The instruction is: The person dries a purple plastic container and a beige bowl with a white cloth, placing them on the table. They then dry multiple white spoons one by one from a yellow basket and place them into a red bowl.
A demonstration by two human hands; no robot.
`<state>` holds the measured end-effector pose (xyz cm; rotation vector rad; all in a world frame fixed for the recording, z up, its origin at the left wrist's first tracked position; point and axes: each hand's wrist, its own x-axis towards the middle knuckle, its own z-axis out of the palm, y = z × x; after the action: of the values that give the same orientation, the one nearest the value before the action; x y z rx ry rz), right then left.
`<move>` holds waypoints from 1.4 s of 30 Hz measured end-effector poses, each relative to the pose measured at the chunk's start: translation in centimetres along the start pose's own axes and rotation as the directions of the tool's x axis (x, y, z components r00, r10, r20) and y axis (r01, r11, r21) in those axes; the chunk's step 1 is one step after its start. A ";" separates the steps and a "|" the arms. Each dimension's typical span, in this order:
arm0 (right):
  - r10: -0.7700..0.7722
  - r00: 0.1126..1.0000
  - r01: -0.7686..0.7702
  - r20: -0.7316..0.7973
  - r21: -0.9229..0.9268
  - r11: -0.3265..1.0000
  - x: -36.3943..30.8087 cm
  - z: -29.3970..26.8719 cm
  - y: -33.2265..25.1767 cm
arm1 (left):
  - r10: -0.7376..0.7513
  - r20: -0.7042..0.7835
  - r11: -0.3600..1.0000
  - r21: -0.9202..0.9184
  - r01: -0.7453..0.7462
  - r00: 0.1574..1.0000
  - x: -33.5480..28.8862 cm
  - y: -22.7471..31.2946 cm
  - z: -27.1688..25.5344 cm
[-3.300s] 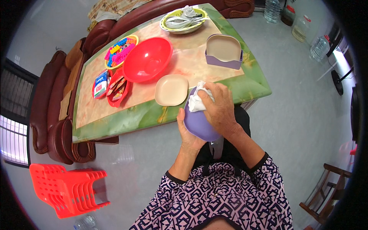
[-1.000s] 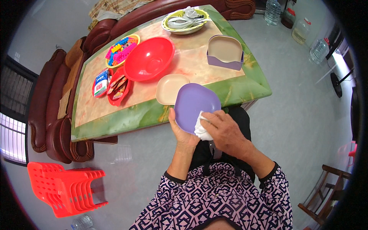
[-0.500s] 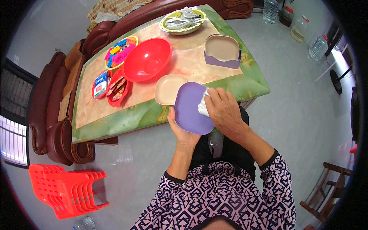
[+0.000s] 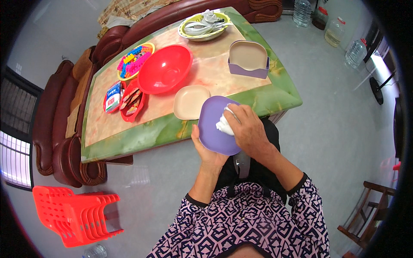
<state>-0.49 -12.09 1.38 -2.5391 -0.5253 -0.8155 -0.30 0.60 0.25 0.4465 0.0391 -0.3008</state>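
Observation:
A purple square plate (image 4: 211, 129) with rounded corners is held tilted over my lap, just off the table's near edge. My left hand (image 4: 207, 149) grips it from below, the thumb at its left rim. Bunched in my right hand (image 4: 248, 131) is a white tissue (image 4: 224, 124), pressed against the plate's inner surface toward the right side. Beyond the purple plate, a beige plate (image 4: 189, 103) of like shape lies on the table. Farther right stands a purple holder (image 4: 249, 71) with beige plates (image 4: 248, 55) upright in it.
On the marbled table (image 4: 137, 142) are a red bowl (image 4: 165, 71), a yellow basket of toy bricks (image 4: 134, 60), a red tray with packets (image 4: 131, 107), and a bowl of spoons (image 4: 204, 28). Stacked red chairs (image 4: 77, 217) stand at lower left. A brown sofa (image 4: 56, 120) borders the table.
My right hand has moved the tissue slightly left and down across the plate. The plate has shifted a little lower and right, with my left hand still holding it.

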 end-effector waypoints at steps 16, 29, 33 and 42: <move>0.056 0.998 -0.059 0.032 0.080 0.995 0.3 1.4 -0.7 | -0.085 0.001 0.995 -0.043 0.085 0.996 0.3 -0.2 -0.6; -0.163 0.967 0.061 0.196 0.441 0.895 -0.5 0.5 -3.1 | -0.112 0.092 0.976 -0.177 0.127 0.989 0.3 0.4 -3.3; -0.299 0.904 0.089 0.305 0.550 0.830 -2.1 -2.5 -1.1 | 0.030 -0.063 0.998 0.062 -0.026 0.998 0.4 0.6 -1.3; 0.099 0.994 -0.107 0.047 0.237 0.966 -0.5 -1.7 -0.4 | -0.078 0.039 0.997 0.020 0.078 0.996 -0.5 -0.4 1.0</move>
<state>-1.80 -12.72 2.45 -2.3398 -0.4680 -0.6311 -0.92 0.01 1.05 0.4577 0.0155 -0.3870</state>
